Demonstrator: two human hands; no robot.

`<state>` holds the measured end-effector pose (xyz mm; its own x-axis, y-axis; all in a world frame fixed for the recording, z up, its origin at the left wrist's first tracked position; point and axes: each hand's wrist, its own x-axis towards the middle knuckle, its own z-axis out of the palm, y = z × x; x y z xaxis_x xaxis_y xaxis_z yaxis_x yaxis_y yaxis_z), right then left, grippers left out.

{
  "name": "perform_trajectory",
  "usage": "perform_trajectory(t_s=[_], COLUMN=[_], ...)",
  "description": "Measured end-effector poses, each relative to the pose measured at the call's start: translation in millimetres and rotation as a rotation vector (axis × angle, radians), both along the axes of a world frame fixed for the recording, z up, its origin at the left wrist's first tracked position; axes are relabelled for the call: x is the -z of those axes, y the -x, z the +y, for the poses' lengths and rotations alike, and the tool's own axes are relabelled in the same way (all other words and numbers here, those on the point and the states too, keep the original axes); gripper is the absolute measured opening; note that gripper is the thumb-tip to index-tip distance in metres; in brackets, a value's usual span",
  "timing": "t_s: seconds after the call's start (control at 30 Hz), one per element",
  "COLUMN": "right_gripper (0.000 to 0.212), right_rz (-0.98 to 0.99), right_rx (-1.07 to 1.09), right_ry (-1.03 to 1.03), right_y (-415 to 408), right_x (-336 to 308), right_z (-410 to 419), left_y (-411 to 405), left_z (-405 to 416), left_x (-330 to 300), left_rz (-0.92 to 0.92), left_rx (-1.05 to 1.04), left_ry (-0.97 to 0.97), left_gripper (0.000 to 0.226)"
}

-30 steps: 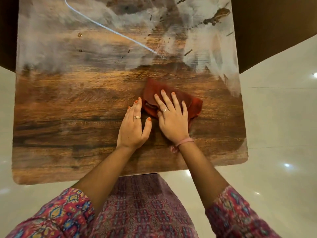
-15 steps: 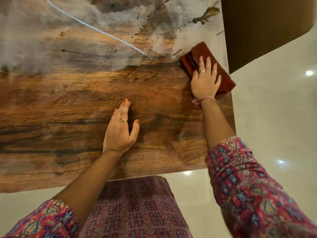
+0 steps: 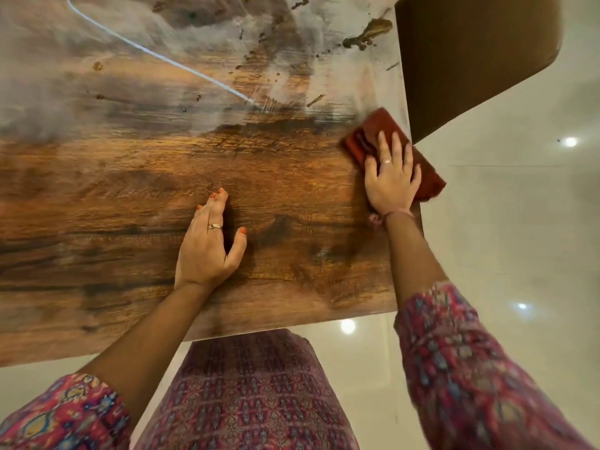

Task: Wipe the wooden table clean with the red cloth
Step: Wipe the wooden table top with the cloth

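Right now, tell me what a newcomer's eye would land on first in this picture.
First, the red cloth at the wooden table's right edge, pressed flat under the right hand and partly overhanging. Next, the whitish smears with dark specks across the far half of the top, against the clean brown grain nearer the person. The left hand rests flat mid-table.

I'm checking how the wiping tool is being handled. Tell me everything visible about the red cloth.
The red cloth is a dark rust-red fabric, folded into a flat pad with creases near its far corner. It lies on the wooden table at its right edge, one corner overhanging the floor. The right hand presses flat on it, fingers straight; nothing else touches it.
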<state>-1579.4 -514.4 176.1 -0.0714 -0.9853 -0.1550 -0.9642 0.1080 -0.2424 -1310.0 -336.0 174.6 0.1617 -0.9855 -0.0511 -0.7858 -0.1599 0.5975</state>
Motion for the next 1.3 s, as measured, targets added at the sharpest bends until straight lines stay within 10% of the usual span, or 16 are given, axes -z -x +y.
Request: perform_trajectory(t_s=[0.2,0.63,0.97,1.3], right_gripper=[0.052,0.055,0.054,0.055], right_rz=[-0.03,0.068,0.049,0.05], right_rx=[-0.035,0.163,-0.324,0.246], right_ry=[-0.052,0.001,-0.05,-0.038], right_y=[12.0,48.7,-15.7,48.9], right_x=[0.9,5.6,0.8,6.3], right_z=[-35.1,234.2,267.2,182.4], left_y=[1.1,4.0,2.4,1.3], left_z=[1.9,0.8,1.5,0.3], left_x=[1.2,3.5,6.1,-2.6], left_rz=[-0.028,-0.055,-0.064,-0.037], left_rx=[-0.01,-0.013,-0.007,-0.013], left_ry=[0.004,0.037,0.022,0.013], left_gripper=[0.069,0.068,0.068,0.067])
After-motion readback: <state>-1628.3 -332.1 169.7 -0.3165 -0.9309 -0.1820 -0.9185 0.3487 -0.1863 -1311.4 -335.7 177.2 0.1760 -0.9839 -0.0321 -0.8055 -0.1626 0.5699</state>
